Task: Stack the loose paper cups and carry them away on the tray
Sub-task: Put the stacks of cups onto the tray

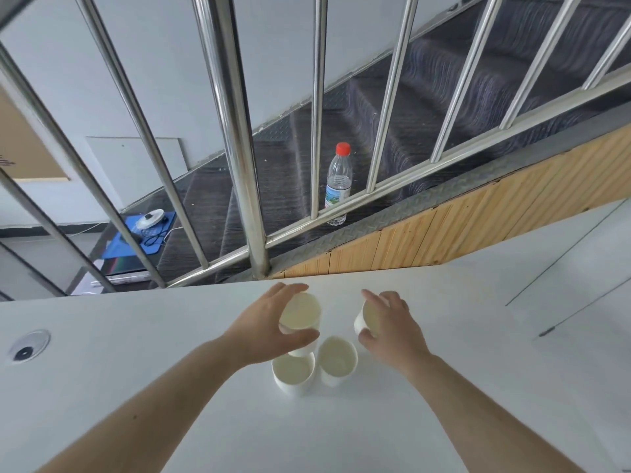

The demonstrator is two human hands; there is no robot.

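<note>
From the head camera, four white paper cups sit or hang over a white table (136, 387). The left hand (269, 324) curls its fingers and thumb round the rim of one paper cup (300, 310), which is held upright above the table with its mouth facing up; whether its base touches the cup below cannot be told. The right hand (389, 324) grips a second paper cup (363, 320) between thumb and fingers, tilted so that its mouth faces left toward the other hand. Two loose cups stand upright on the table just beside each other: the left loose cup (293, 372) lies directly under the left hand's cup, and the right loose cup (337, 360) stands between the two hands, nearer the person. A round cable port (29, 346) is set in the table at far left. Beyond the table edge a steel railing (239, 138) guards dark stairs, where a clear water bottle (338, 182) with a red cap stands
</note>
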